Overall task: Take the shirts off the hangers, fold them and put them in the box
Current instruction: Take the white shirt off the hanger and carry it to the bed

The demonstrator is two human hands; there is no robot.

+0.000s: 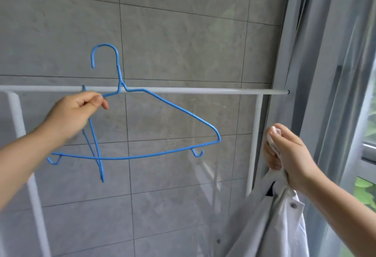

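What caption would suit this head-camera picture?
Left hand holds an empty blue hanger before the white rail; right hand grips a white shirt.

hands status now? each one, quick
Left hand: closed, pinching the blue hanger, held off the rail.
Right hand: closed, gripping the bunched white shirt.

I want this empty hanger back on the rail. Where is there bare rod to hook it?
The white rail is bare from the blue hanger in the left hand to its right end by the curtain. It is crowded left, where a second hanger hangs.
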